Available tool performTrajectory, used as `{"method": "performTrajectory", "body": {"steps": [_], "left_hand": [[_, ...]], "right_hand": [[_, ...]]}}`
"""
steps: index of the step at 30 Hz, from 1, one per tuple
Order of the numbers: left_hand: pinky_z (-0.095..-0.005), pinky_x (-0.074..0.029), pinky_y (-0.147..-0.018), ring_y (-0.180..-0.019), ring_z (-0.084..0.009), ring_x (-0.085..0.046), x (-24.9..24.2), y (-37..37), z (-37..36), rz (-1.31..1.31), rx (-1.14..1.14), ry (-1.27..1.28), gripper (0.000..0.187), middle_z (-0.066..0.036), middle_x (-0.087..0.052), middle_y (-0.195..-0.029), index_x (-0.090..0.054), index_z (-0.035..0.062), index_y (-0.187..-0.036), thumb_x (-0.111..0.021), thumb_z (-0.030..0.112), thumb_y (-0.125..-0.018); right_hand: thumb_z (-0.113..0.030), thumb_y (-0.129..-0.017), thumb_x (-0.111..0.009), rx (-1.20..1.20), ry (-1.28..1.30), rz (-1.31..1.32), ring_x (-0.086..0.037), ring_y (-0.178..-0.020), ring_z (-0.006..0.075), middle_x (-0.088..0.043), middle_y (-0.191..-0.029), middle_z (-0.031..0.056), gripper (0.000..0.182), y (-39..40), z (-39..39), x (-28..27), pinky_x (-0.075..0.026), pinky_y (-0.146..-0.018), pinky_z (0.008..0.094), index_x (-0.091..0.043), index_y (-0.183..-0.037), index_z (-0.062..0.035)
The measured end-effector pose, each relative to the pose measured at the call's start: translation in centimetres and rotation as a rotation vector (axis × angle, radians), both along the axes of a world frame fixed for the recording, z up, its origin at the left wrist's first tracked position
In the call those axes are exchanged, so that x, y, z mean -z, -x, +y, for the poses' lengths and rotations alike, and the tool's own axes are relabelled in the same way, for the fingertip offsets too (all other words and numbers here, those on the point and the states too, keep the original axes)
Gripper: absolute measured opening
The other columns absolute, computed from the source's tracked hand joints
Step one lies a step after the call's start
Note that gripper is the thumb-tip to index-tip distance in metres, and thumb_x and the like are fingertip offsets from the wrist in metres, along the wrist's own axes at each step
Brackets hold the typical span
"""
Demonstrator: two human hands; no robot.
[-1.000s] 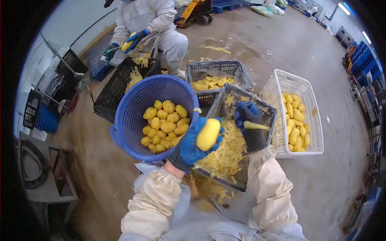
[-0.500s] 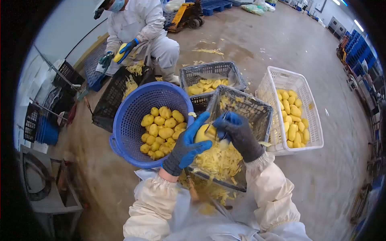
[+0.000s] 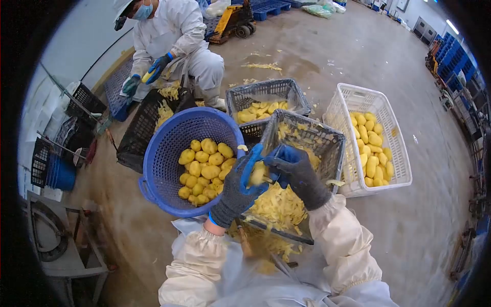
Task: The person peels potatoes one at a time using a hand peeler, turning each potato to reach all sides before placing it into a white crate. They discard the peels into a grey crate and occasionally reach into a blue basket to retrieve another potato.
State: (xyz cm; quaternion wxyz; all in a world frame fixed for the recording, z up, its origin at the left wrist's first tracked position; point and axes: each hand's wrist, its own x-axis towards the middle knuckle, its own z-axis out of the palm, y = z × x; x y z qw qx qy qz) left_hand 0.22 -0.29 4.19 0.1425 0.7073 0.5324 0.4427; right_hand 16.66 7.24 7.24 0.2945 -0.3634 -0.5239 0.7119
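- Currently gripping a potato [image 3: 257,174] in the left hand [image 3: 240,187], with gloved fingers bent around its sides; apparently in the middle of being worked on.
- Close against it with the right hand [image 3: 294,166], with fingers bent and bunched towards the potato; impossible to tell what, if anything, is pinched there.
- Calling, by judgement, for a firm left hold and left fingertips well out of the right hand's path.
- Directly below, over the near left edge of a dark mesh crate [image 3: 333,148]: a heap of peelings [image 3: 280,210], with more strips scattered inside the far wall.
- To the left, just beside the wrist: a blue basket [image 3: 171,135], with spotted potatoes [image 3: 207,166] gathered towards its right side.
- To the right, near the dark mesh crate's right edge: a white crate [image 3: 353,188], with smooth potatoes [image 3: 376,148] along its length.
- Beyond, behind the dark mesh crate's far corner: a black crate [image 3: 306,105], with yellow pieces [image 3: 261,110] inside.
- Farther out, on a damp-looking floor [image 3: 434,225]: a seated co-worker [image 3: 169,30] in white, a yellow pallet jack [image 3: 224,24] and, far right, stacked blue pallets [image 3: 452,53].
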Motion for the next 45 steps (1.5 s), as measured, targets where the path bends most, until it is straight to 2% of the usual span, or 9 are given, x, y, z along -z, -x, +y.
{"method": "performTrajectory", "body": {"steps": [4, 18, 22, 25, 27, 31, 37, 40, 45], "left_hand": [[-0.0401, -0.040, -0.097, -0.110, -0.0316, -0.054, 0.1, -0.1, -0.5, -0.032, 0.010, 0.025, 0.076, -0.015, -0.058, -0.118, -0.040, 0.0023, -0.137, -0.076, 0.017, -0.071], [-0.0393, -0.044, -0.090, -0.104, -0.0313, -0.056, -1.1, -0.7, -0.9, 0.033, -0.041, 0.015, 0.078, -0.015, -0.059, -0.115, -0.040, 0.0018, -0.136, -0.076, 0.010, -0.067], [-0.0367, -0.045, -0.089, -0.102, -0.0280, -0.057, -0.9, -0.5, -0.5, 0.017, -0.044, -0.014, 0.076, -0.014, -0.059, -0.113, -0.040, 0.0010, -0.136, -0.076, 0.010, -0.069], [-0.0334, -0.045, -0.090, -0.100, -0.0258, -0.058, -0.7, -0.5, -0.7, -0.121, -0.033, 0.037, 0.073, -0.013, -0.059, -0.114, -0.041, 0.0019, -0.135, -0.075, 0.013, -0.071], [-0.0340, -0.048, -0.088, -0.097, -0.0247, -0.060, -0.3, -0.4, -0.6, -0.983, 0.091, 0.249, 0.060, -0.011, -0.060, -0.112, -0.044, 0.0035, -0.133, -0.068, 0.021, -0.081], [-0.0353, -0.055, -0.077, -0.094, -0.0233, -0.061, 1.2, 1.6, -0.1, -1.897, 0.308, 0.534, 0.039, -0.010, -0.059, -0.110, -0.050, 0.0052, -0.124, -0.052, 0.029, -0.094], [-0.0364, -0.053, -0.080, -0.094, -0.0235, -0.062, 4.3, 1.7, 0.3, -1.992, 0.193, 0.588, 0.040, -0.012, -0.062, -0.106, -0.053, 0.0033, -0.118, -0.050, 0.036, -0.094], [-0.0389, -0.052, -0.087, -0.098, -0.0246, -0.061, 1.7, 0.4, -0.7, -2.074, 0.403, 0.619, 0.047, -0.014, -0.060, -0.112, -0.049, 0.0005, -0.123, -0.051, 0.038, -0.094], [-0.0372, -0.055, -0.077, -0.095, -0.0274, -0.061, 0.7, -0.4, -0.7, -1.983, 0.511, 0.690, 0.051, -0.015, -0.057, -0.110, -0.045, 0.0022, -0.128, -0.052, 0.038, -0.093]], "right_hand": [[-0.021, -0.085, -0.064, 0.314, -0.034, 0.115, -0.046, -0.044, 0.0056, -0.056, -0.060, 0.0002, 0.016, -2.3, 3.9, 2.8, -0.035, -0.039, 0.0181, -0.061, -0.084, -0.0047], [-0.020, -0.088, -0.060, 0.328, -0.045, -0.059, -0.044, -0.044, 0.0051, -0.054, -0.061, -0.0017, 0.014, -1.7, 3.3, 2.4, -0.032, -0.040, 0.0170, -0.060, -0.086, -0.0059], [-0.020, -0.088, -0.058, 0.025, 0.063, 0.054, -0.043, -0.047, 0.0038, -0.053, -0.064, -0.0031, 0.014, -0.7, 0.1, -0.5, -0.032, -0.041, 0.0173, -0.061, -0.087, -0.0067], [-0.022, -0.089, -0.056, 0.219, 0.149, 0.107, -0.044, -0.049, 0.0035, -0.050, -0.064, -0.0036, 0.015, -2.1, 3.3, 3.2, -0.032, -0.042, 0.0170, -0.060, -0.088, -0.0079], [-0.023, -0.090, -0.055, 0.306, 0.017, 0.149, -0.045, -0.049, 0.0047, -0.052, -0.065, -0.0017, 0.017, -2.4, 4.2, 2.5, -0.034, -0.042, 0.0170, -0.059, -0.088, -0.0068], [-0.023, -0.089, -0.061, 0.110, 0.079, 0.235, -0.049, -0.050, 0.0061, -0.058, -0.068, 0.0006, 0.018, -0.7, 0.5, 0.0, -0.039, -0.043, 0.0185, -0.059, -0.087, -0.0050], [-0.019, -0.083, -0.070, -0.082, -0.582, 0.138, -0.057, -0.066, 0.0057, -0.062, -0.073, 0.0020, 0.017, 3.3, -4.0, 4.2, -0.045, -0.052, 0.0206, -0.063, -0.091, -0.0059], [-0.021, -0.083, -0.069, 0.113, -0.042, 0.130, -0.056, -0.063, 0.0057, -0.061, -0.072, 0.0014, 0.017, 2.1, -1.1, 3.4, -0.043, -0.051, 0.0202, -0.062, -0.088, -0.0058], [-0.022, -0.088, -0.063, 0.368, -0.035, 0.201, -0.053, -0.056, 0.0079, -0.061, -0.070, 0.0020, 0.018, -0.3, 3.4, 3.5, -0.042, -0.048, 0.0194, -0.059, -0.089, -0.0041]]}}
